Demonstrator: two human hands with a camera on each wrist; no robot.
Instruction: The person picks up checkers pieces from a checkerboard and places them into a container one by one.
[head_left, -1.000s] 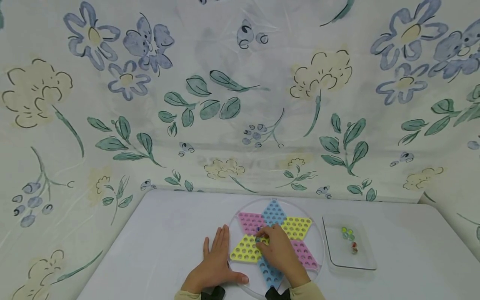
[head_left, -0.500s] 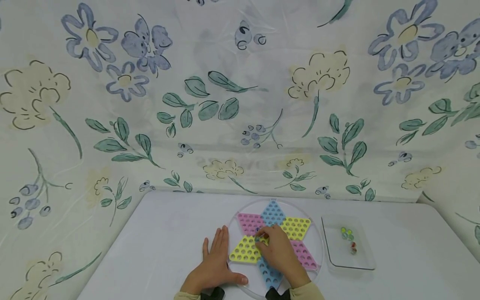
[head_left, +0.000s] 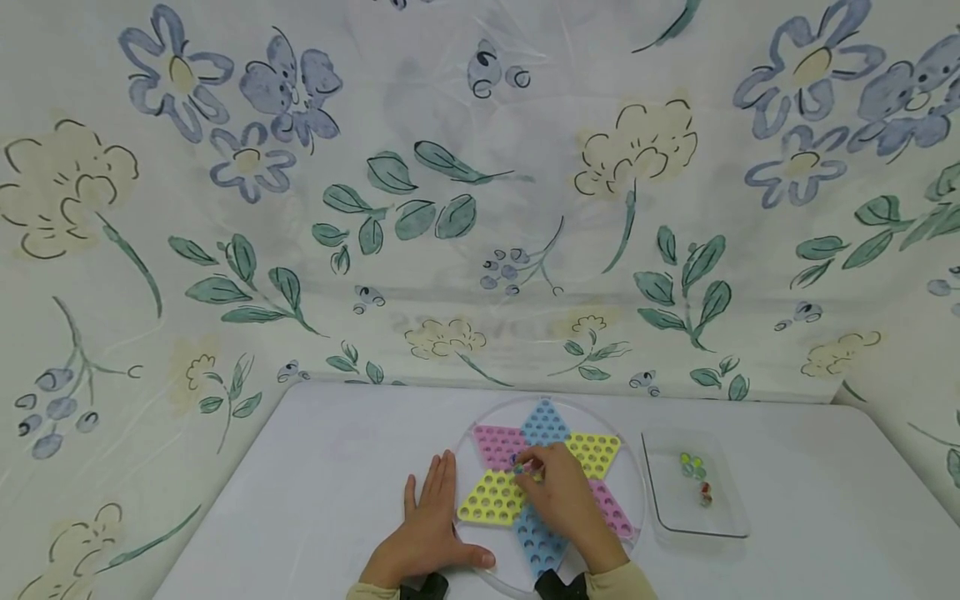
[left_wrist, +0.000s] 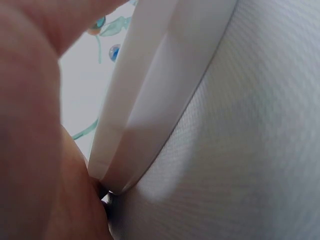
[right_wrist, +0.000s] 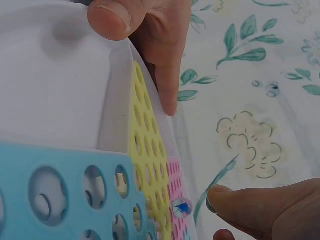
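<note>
A round white Chinese checkers board [head_left: 498, 573] with a pink, blue and yellow star of holes lies on the table. My right hand [head_left: 564, 492] is over its middle, and thumb and finger pinch a small glass marble [right_wrist: 211, 205], mostly covered by the thumb. A clear marble with a blue core [right_wrist: 182, 207] sits in the board near those fingertips. My left hand [head_left: 429, 529] lies at the board's left side, fingers straight and thumb spread over the near rim. The left wrist view shows the board's white rim [left_wrist: 157, 95] beside that hand.
A clear rectangular tray [head_left: 701, 534] stands right of the board. It holds several green-yellow marbles [head_left: 692, 464] and a few reddish ones [head_left: 706, 493]. The white table [head_left: 352, 433] ends at a flower-patterned cloth [head_left: 525, 208] at the back.
My right hand has shifted slightly away from me and to the right, its fingertips rising a little with the marble. The left hand stays at the board's edge.
</note>
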